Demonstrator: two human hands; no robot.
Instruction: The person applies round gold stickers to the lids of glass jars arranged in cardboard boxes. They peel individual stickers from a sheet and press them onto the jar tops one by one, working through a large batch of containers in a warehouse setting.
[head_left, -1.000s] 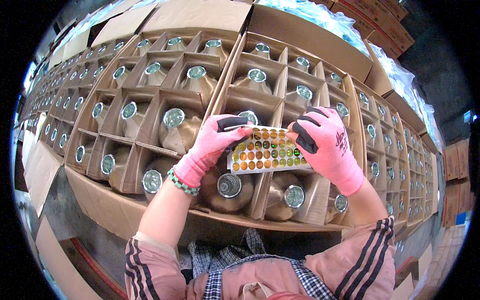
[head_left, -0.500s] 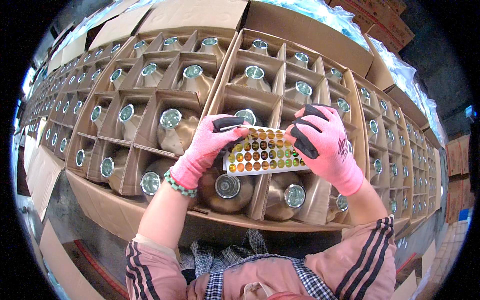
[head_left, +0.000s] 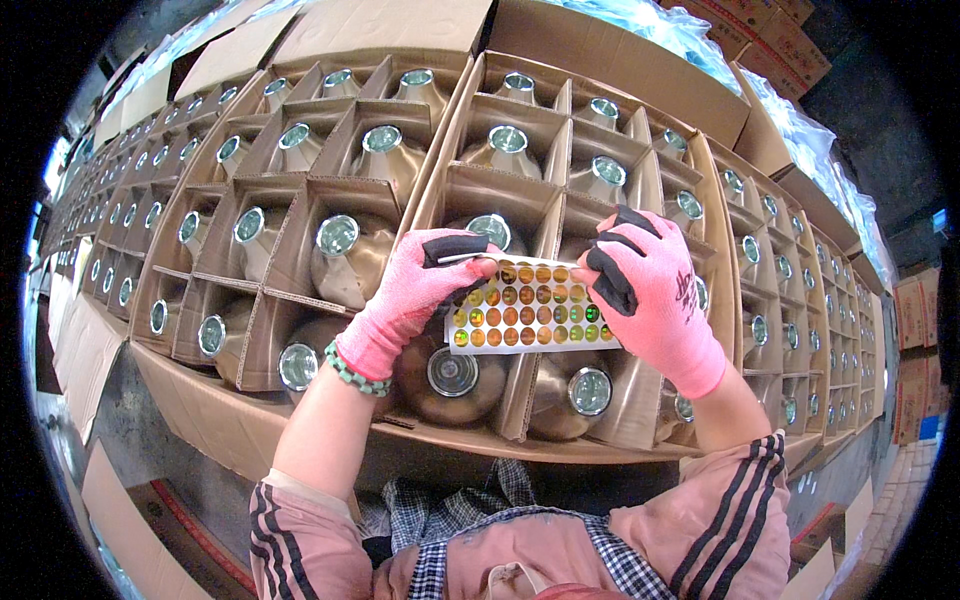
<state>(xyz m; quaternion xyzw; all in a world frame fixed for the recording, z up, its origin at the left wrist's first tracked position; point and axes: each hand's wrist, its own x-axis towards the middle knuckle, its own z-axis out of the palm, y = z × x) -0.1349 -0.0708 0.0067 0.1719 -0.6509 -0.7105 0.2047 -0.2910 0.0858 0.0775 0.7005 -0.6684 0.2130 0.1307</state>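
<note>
Downward fisheye view from head height

The sheet of round shiny stickers [head_left: 525,310] sits slightly lower in view than a second ago, its lower edge more level; the gloved left hand [head_left: 415,290] is slightly farther left.

sticker sheet [head_left: 525,308] between left hand [head_left: 415,290], right hand [head_left: 658,300]; bottles [head_left: 430,395] below, in cartons [head_left: 205,412].

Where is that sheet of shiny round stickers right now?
In the head view, the sheet of shiny round stickers is just right of centre, held between the left hand and the right hand, above gold-coloured flasks.
</note>
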